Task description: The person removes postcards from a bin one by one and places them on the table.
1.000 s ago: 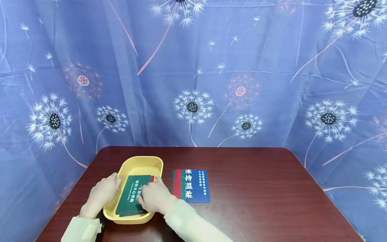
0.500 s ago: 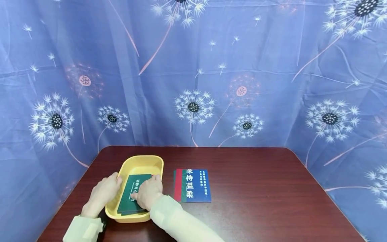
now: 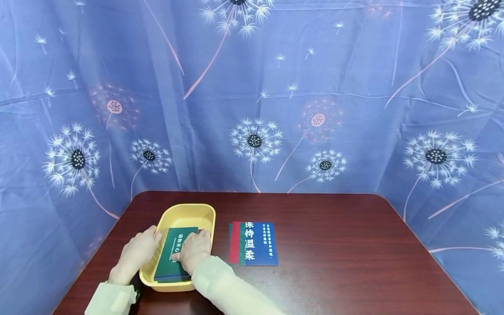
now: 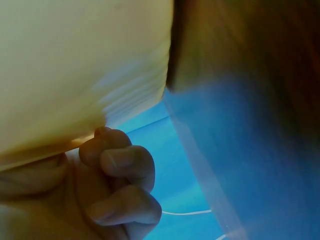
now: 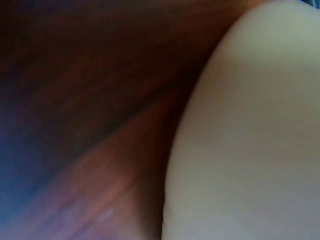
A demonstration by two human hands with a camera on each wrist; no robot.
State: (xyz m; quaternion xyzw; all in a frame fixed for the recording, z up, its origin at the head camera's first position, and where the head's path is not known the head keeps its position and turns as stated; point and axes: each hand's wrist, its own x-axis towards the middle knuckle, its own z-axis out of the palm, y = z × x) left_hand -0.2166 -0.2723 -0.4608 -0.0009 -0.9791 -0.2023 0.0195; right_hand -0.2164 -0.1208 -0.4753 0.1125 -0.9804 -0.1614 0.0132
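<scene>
A yellow plastic basin [image 3: 193, 211] stands at the table's left side. My left hand [image 3: 135, 253] grips its left rim; in the left wrist view the fingers [image 4: 131, 161] curl at the edge of the pale wall. Inside the basin lies a stack of cards, topped by a dark green card [image 3: 170, 260] with white characters. A bit of red shows at its far right corner and blue along its near edge. My right hand [image 3: 195, 252] is over the stack's right part, thumb over the green card. Its other fingertips are hidden, so I cannot tell whether they hold cards.
Right of the basin, a blue card [image 3: 261, 249] with white characters overlaps red and green cards [image 3: 235, 243] on the dark reddish table [image 3: 334, 245]. A blue dandelion-print curtain [image 3: 275, 109] hangs behind. Dark table and a pale curved surface [image 5: 250, 135] fill the right wrist view.
My right hand has shifted left from the basin's right rim, farther over the green card. My left hand stays at the left rim. The whole head view has shifted slightly.
</scene>
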